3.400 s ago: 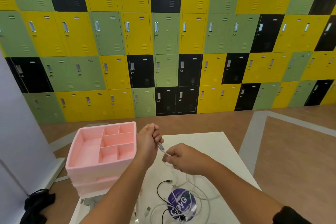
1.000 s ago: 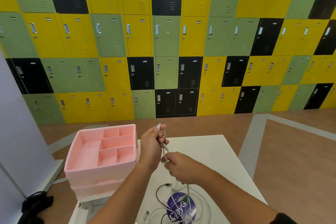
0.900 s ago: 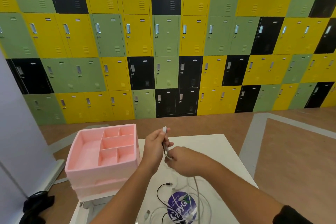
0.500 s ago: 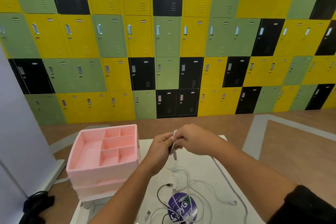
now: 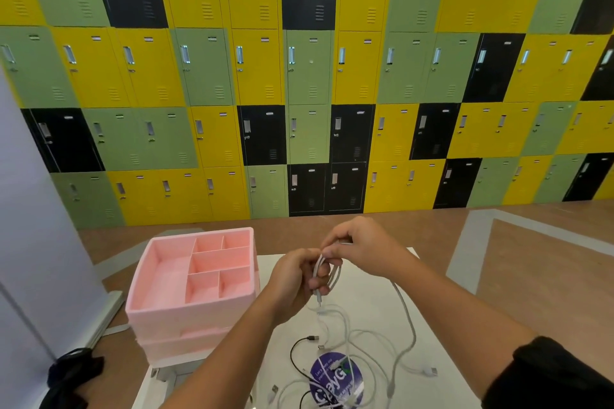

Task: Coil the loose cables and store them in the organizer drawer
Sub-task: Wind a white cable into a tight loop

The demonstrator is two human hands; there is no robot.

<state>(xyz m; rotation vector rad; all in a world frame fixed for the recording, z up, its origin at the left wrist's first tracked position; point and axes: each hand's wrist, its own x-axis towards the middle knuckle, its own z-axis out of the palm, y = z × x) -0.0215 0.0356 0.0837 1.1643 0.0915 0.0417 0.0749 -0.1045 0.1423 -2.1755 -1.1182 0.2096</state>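
Above smooth table [image 5: 372, 305], hands [image 5: 295, 279] [image 5: 362, 249] loop thin white cable [image 5: 336, 277].

Prob. a locker room/office common area: wall of yellow, green & black lockers [image 5: 309, 76], wood-look floor [image 5: 548, 276].

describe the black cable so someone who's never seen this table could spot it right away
On the white table, right of the pink organizer, a round purple sticker lies near the front edge. The black cable curves along the sticker's left side, its plug lying just above the sticker. It is dark, while the cables tangled around it are white or grey.
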